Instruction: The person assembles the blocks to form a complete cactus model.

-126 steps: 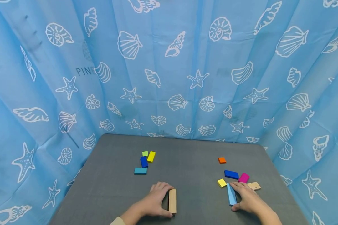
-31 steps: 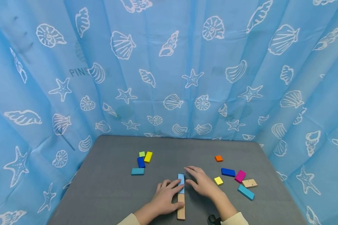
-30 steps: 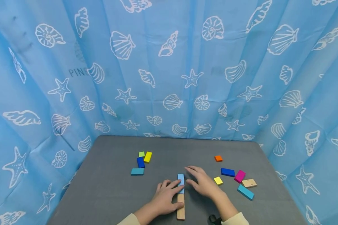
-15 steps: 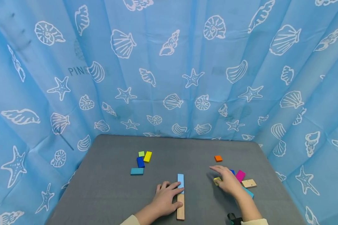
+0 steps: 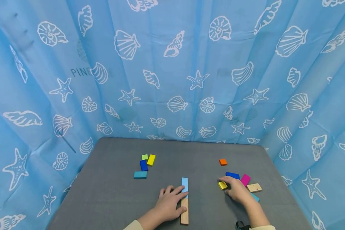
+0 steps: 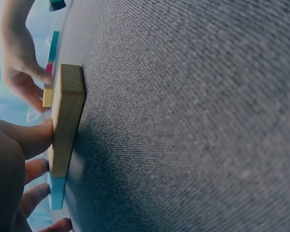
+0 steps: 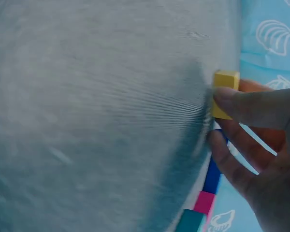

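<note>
In the head view, a plain wooden block [image 5: 184, 218] and a light blue block [image 5: 184, 181] lie end to end on the grey table. My left hand [image 5: 166, 204] rests on them, thumb on the wood and fingertips on the blue. The left wrist view shows the thumb against the wooden block [image 6: 67, 121] and fingers by the blue block [image 6: 57, 193]. Over to the right, my right hand [image 5: 238, 191] pinches a small yellow block [image 5: 222, 185] between thumb and fingers. The right wrist view shows the thumb on this yellow block [image 7: 224, 79].
Near my right hand lie a dark blue block [image 5: 233, 175], a magenta block [image 5: 245, 180], a second wooden block [image 5: 254, 187] and a partly hidden turquoise block [image 5: 255, 197]. An orange block [image 5: 223, 162] sits farther back. Several blocks, including a teal one [image 5: 140, 175], lie at left.
The light blue block and wooden block, apart at first, now lie end to end. My right hand has moved rightward from them and now pinches the yellow block. The left hand stays on the row.
</note>
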Tool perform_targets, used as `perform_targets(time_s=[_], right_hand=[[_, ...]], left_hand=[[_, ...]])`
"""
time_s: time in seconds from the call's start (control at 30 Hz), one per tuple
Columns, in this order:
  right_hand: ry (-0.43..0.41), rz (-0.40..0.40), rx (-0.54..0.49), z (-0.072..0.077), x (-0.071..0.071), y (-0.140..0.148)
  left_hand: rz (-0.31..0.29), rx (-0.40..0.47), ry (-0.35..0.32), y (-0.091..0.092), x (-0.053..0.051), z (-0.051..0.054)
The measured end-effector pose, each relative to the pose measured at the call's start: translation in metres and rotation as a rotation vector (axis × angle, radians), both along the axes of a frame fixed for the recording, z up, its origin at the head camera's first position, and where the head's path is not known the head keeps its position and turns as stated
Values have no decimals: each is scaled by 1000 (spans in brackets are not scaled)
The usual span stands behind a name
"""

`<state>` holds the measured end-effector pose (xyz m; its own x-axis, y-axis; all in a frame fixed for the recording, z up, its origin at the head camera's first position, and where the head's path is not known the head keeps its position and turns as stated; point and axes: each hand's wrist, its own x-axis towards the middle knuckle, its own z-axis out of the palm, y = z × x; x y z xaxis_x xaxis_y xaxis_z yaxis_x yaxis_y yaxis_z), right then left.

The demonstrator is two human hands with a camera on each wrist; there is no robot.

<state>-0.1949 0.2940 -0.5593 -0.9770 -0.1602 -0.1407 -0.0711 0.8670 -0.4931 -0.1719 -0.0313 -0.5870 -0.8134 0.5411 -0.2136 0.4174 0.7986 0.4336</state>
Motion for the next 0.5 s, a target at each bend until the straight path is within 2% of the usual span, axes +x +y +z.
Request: perform_targets(time_s=[0.23, 0.5], right_hand=[[63, -28, -39, -8, -5, -3], [123, -48, -78, -3, -13, -24]], left_hand=[[-12, -29, 12, 0, 0, -2], [-8, -35, 35, 0, -2, -8]])
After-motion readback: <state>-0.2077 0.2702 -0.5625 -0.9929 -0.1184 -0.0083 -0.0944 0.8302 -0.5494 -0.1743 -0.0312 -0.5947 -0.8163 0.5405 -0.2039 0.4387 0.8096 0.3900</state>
